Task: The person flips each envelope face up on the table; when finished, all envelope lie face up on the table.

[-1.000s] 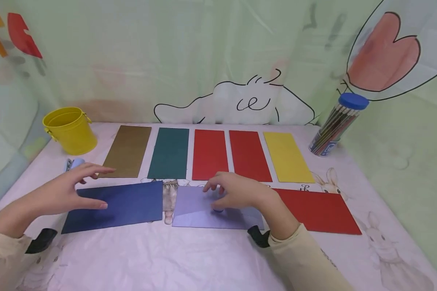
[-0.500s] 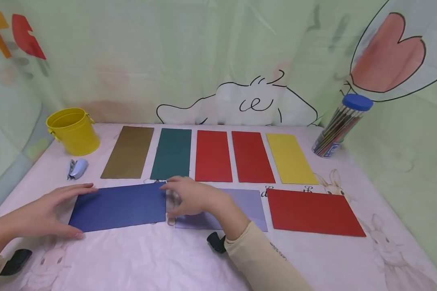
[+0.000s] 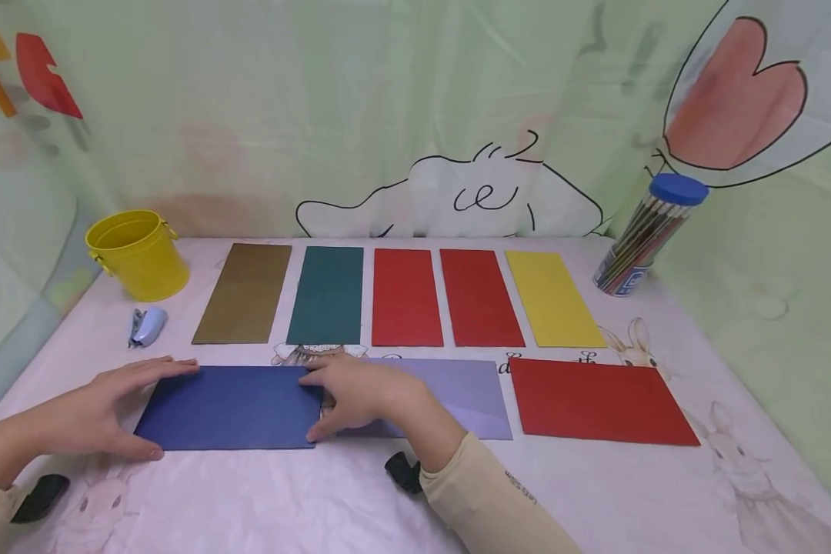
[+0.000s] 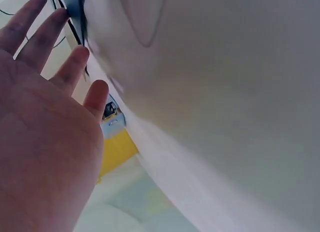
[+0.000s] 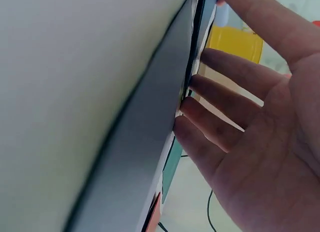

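Observation:
A dark blue rectangular card (image 3: 231, 408) lies flat in the front row, at the left. My left hand (image 3: 104, 412) touches its left side, with the thumb by the near corner and fingers along the far corner. At its right side my right hand (image 3: 363, 394) rests with spread thumb and fingers on the corners, partly covering a lavender card (image 3: 464, 396). Both wrist views show the left hand (image 4: 45, 117) and right hand (image 5: 260, 112) with fairly straight fingers at the tabletop. To the right lies a red card (image 3: 602, 402).
Along the back lie a brown card (image 3: 244, 294), a green card (image 3: 327, 295), two red cards (image 3: 406, 297) and a yellow card (image 3: 554, 298). A yellow bucket (image 3: 138, 261) and a small light-blue stapler (image 3: 147, 326) stand left. A blue-lidded tube of pencils (image 3: 642, 238) stands back right.
My right hand has moved left from the lavender card to the blue card's right side. The left hand has come down at its left side. The blue card has turned straighter and shifted slightly nearer.

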Tool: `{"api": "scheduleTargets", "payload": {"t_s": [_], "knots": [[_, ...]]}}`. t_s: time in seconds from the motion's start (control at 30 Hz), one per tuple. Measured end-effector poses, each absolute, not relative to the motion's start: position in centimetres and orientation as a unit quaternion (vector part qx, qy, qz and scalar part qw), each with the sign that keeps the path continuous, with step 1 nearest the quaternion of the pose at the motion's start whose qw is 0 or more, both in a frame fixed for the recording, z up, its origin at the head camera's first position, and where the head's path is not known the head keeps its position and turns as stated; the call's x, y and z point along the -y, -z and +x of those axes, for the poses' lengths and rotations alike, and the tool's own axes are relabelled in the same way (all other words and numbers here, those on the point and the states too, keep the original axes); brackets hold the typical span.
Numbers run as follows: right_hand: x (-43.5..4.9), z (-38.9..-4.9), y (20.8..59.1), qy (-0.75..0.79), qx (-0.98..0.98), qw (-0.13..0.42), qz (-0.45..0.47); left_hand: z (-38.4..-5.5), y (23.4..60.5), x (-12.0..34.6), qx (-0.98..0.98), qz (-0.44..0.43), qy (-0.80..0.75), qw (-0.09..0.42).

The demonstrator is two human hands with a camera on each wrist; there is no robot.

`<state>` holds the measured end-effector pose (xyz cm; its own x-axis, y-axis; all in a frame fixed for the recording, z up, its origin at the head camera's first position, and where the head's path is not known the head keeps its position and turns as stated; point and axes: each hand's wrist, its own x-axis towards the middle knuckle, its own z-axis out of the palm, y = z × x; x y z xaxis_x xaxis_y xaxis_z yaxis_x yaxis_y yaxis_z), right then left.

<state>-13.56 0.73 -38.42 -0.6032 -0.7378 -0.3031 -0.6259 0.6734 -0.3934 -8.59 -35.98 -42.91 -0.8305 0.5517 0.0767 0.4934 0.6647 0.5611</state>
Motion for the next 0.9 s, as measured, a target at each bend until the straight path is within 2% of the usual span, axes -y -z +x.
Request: {"api": "scheduleTargets", "payload": {"t_s": [0.37,0.63,0.9], "knots": [[-0.5,-13.2,38.7,0.114,-0.883,0.210,-0.405,-7.8,43.2,36.8,-0.930,0.255,-0.264,0.036],[-0.4,-12.9,39.1,0.112,-0.885,0.208,-0.402,-7.4,42.9,36.3,-0.948,0.218,-0.229,0.043],[-0.4,-12.7,39.0,0.116,-0.888,0.204,-0.395,-7.1,42.9,36.4,-0.944,0.237,-0.229,0.023]]}}
